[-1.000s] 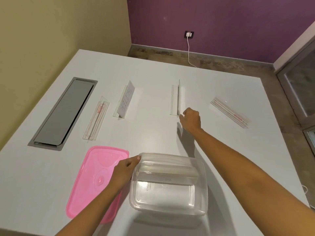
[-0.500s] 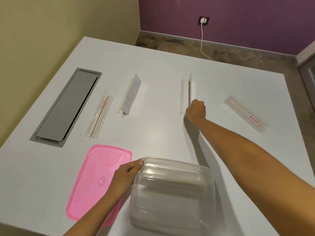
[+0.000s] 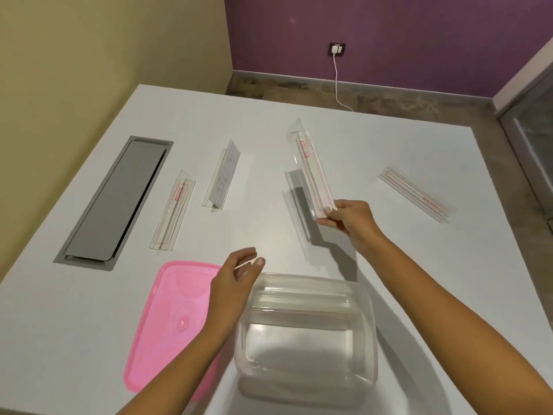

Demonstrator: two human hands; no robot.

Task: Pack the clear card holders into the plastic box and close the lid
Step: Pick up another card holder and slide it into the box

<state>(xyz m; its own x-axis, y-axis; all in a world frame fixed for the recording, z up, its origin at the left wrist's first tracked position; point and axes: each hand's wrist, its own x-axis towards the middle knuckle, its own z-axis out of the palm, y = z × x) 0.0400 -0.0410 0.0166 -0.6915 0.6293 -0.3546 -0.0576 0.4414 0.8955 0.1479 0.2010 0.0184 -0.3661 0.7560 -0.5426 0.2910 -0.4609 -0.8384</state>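
Observation:
My right hand (image 3: 351, 221) grips the near end of a clear card holder (image 3: 311, 172) and holds it lifted above the white table (image 3: 269, 121), its shadow lying underneath. The clear plastic box (image 3: 305, 333) stands at the table's near edge with at least one clear holder lying across its far side. My left hand (image 3: 235, 280) hovers at the box's far left corner, fingers apart, holding nothing. Three more holders rest on the table: one at the left (image 3: 173, 211), one with a handwritten card (image 3: 223, 176), one at the right (image 3: 414, 193). The pink lid (image 3: 167, 324) lies left of the box.
A grey recessed cable hatch (image 3: 115, 199) sits in the table's left side. Beyond the far table edge are bare floor, a purple wall and a white charger cable (image 3: 336, 82) plugged into a socket. A yellow wall runs along the left.
My right hand closed on the middle holder and lifted it off the table toward me. My left hand let go of the box rim and opened.

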